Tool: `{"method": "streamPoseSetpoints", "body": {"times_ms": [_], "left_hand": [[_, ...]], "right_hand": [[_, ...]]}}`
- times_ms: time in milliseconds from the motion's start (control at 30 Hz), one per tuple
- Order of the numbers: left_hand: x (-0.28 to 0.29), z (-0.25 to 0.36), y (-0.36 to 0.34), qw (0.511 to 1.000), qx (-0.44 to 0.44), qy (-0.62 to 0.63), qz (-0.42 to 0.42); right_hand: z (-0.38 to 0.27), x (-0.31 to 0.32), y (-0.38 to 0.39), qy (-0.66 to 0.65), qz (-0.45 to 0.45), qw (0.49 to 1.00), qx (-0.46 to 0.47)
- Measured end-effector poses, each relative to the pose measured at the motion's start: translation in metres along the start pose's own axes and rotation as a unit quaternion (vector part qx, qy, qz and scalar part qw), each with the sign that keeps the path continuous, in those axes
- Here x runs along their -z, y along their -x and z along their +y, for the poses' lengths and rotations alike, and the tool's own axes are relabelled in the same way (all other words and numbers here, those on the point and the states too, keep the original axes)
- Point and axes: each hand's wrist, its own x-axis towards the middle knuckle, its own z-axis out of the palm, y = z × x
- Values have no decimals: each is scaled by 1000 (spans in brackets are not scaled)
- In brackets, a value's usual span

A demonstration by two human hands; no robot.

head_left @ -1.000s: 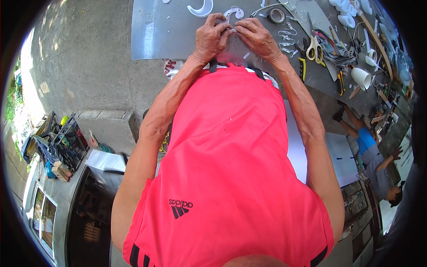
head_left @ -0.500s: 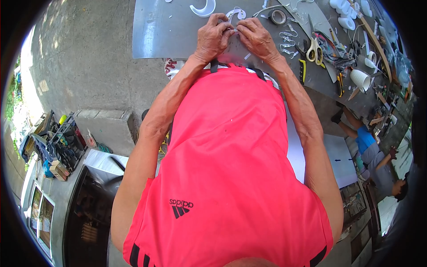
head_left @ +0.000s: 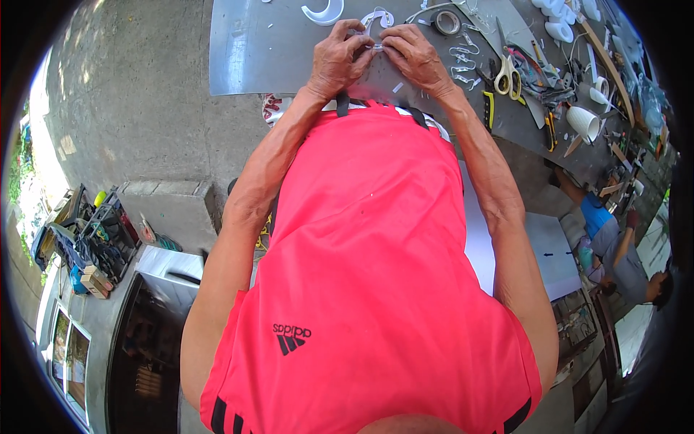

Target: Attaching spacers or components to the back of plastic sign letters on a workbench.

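My left hand and my right hand meet over the metal worktable, fingertips pinched from both sides. Between them is a small whitish strip piece, too small to make out fully. Just beyond the fingers lies a curved white piece with small parts along it. A larger white crescent-shaped piece rests beyond my left hand. To the right of my right hand lie a roll of tape and a wavy chain of small clear-white modules on wire.
Scissors with cream handles, a yellow-black cutter, a white ribbed cup-like piece and a long wooden strip crowd the right side. Another person is low at the far right. A concrete block stands left.
The view has shifted slightly. Both hands still pinch at the same place, and more of the curved white piece beyond them shows. The other person's arm and head have moved.
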Motion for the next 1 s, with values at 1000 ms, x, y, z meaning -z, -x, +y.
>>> {"method": "streamPoseSetpoints", "body": {"times_ms": [1000], "left_hand": [[-2, -1, 0, 999, 21, 28, 7]], "right_hand": [[4, 3, 3, -46, 3, 997, -57]]}}
